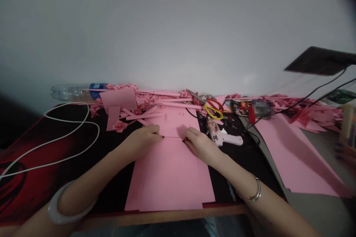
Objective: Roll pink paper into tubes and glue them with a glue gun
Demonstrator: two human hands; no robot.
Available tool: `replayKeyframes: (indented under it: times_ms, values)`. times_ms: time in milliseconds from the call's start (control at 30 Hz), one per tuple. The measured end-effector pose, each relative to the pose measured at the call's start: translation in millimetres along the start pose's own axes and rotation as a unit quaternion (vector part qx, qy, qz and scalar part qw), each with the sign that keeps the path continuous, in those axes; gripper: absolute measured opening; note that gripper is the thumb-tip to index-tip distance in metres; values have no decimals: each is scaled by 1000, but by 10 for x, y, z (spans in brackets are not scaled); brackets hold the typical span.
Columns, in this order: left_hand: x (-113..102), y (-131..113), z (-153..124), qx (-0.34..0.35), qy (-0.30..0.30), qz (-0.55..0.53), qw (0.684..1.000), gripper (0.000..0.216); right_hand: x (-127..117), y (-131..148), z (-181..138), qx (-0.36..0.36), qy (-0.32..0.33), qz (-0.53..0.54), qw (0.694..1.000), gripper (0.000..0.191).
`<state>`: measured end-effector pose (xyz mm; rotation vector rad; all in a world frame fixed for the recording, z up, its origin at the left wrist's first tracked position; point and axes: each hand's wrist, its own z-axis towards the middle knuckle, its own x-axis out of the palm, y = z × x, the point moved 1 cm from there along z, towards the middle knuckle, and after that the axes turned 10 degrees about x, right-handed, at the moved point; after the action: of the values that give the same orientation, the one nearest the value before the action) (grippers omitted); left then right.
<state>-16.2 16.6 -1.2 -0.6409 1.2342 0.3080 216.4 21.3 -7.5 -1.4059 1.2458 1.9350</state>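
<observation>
Because a white cord (99, 130) loops across the left side of the worktop (155, 217), near the left arm (111, 164), I think it could snag and tug things about. Behind it, a clear bottle (72, 92) lies on its side by the wall, next to lots of pink scraps (144, 100). In the middle, the pink paper (169, 174) lies flat, with a thin ridge (172, 139) running across it between the two hands. If one hand pulls harder, the ridge might go crooked or the paper might rip. The left hand (147, 136) has its fingers curled with hardly any gap, and they seem to pinch the ridge's left end. The right hand (198, 142) has its fingers curled too, nearly closed, and they seem to pinch the right end. Farther right, the scissors (205, 100) lie on the heap, and a white glue gun (230, 139) is near the right hand; a bump could knock it. Far right, more pink sheets (297, 155) lie flat.
</observation>
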Motion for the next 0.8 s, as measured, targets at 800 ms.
replayKeyframes:
  times_ms: [800]
  values:
    - [99, 158, -25, -59, -80, -69, 993, 15, -4, -91, 95, 2, -23, 95, 995, 23]
